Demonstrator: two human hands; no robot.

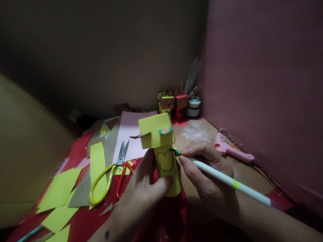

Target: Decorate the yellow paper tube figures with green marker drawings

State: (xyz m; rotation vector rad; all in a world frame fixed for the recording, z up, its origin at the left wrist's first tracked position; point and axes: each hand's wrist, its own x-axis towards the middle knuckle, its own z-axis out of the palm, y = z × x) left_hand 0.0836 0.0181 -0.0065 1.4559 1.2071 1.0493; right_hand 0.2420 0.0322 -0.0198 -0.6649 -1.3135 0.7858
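A yellow paper figure [157,137], with a boxy head on a tube body, stands upright in the middle, gripped low on the body by my left hand [148,185]. Its body carries a green heart outline, and green-edged brown ears jut from the head. Between the closed fingers of my right hand [204,168] is a white marker [224,176] with a green tip. That tip meets or nearly meets the body just right of the heart. To the left of my left hand lie scissors [121,158] with one yellow and one red handle, blades apart.
Yellow paper pieces [60,188] and cardboard scraps cover the left side. A pink sheet [128,127] lies behind the scissors. At the back stand two similar figures [166,102] and a pale jar [193,107]. A pink glue gun [232,149] with its cord lies right.
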